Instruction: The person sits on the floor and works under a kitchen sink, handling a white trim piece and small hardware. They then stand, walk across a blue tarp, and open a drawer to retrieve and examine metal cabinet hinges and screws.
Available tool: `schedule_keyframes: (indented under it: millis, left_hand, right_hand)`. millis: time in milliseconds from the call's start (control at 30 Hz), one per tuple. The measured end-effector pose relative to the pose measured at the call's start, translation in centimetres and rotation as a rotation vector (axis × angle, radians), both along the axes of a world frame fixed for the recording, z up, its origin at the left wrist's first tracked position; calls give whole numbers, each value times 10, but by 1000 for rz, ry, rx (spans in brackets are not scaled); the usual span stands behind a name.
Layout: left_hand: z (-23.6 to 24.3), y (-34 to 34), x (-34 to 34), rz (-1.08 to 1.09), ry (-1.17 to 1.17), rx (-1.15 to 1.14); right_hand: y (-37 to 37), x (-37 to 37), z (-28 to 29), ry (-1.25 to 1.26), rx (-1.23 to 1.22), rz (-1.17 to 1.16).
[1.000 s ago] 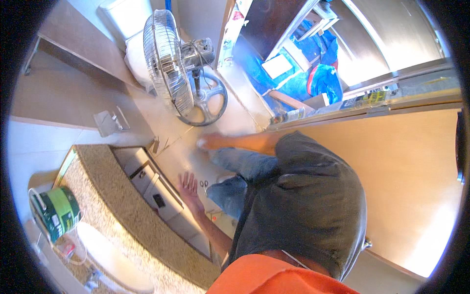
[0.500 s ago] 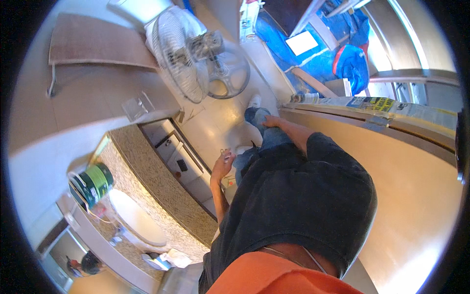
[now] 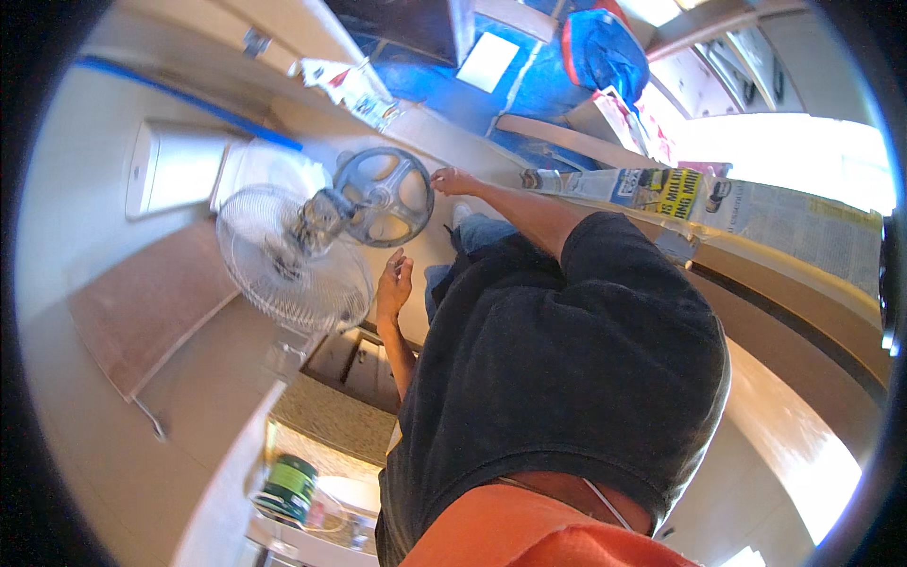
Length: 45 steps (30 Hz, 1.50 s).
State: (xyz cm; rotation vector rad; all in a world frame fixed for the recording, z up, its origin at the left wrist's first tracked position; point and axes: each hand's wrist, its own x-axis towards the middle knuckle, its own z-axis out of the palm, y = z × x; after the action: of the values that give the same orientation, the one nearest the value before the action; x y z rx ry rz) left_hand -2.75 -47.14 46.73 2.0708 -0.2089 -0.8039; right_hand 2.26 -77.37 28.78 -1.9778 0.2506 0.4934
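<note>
My left hand (image 3: 395,280) is raised below the round grey fan base (image 3: 385,194), its fingers loosely bent and apart, with no object clearly visible in them. My right hand (image 3: 452,182) is open with slightly curved fingers, beside the base's right rim; whether it touches the rim is unclear. The pedestal fan's wire cage (image 3: 288,269) lies to the left of the base, in front of a white toilet (image 3: 175,170). My jeans and shoe show between my arms.
A granite counter (image 3: 321,406) with a green bucket (image 3: 286,489) is at lower left. A brown board (image 3: 151,307) stands at left. A newspaper-covered edge (image 3: 775,217) runs along the right. Beyond the doorway are blue floor covering (image 3: 430,90) and a blue bundle (image 3: 605,57).
My view has swung toward the fan and doorway. My right hand has moved up from my leg to beside the fan base. My left hand has risen toward the base.
</note>
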Motion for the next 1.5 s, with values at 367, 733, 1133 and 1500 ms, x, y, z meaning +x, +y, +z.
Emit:
schedule_keyframes:
  millis: [367, 733, 1133, 1500]
  left_hand:
    - [25, -112, 145, -425, -33, 52]
    - [22, -243, 293, -712, 7, 178]
    - [42, -395, 408, -956, -85, 122]
    - [60, -482, 391, -1137, 10, 264]
  right_hand:
    - [-155, -83, -67, -82, -718, 210]
    - [-143, -106, -62, 378, -47, -466]
    - [-320, 65, 45, -155, -327, -993]
    - [-444, 26, 54, 59, -152, -1436]
